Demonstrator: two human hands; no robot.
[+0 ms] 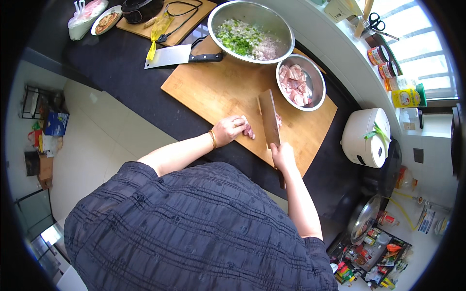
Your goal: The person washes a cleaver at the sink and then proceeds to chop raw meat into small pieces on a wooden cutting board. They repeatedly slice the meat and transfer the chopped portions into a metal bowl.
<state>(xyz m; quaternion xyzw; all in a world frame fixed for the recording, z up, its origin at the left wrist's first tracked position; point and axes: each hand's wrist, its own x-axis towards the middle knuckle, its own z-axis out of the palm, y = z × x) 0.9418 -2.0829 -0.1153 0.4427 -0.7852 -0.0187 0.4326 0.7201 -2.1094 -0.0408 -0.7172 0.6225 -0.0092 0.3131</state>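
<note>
Meat (249, 130), a pale pink piece, is laid on the wooden cutting board (218, 92) near its front edge, and it is pressed down by the left hand (228, 130), whose fingers are curled over it. A cleaver (268, 118) is held upright just beside the meat, its blade resting edge-down on the board; its handle is gripped by the closed fingers of the right hand (283, 156).

At the far end of the board, a large steel bowl (279, 22) is filled with chopped green and white vegetables (242, 39) mixed with what seems to be minced pale bits. Just beside it, to the right, a smaller steel bowl (318, 72) is loaded with raw pink meat pieces (294, 83). A second cleaver (179, 56) with a black handle is left flat at the board's far left corner, partly on the dark counter (111, 58). A white rice cooker (365, 138) is stood on the counter to the right of the board. A small plate of food (106, 20) is set at the far left.
</note>
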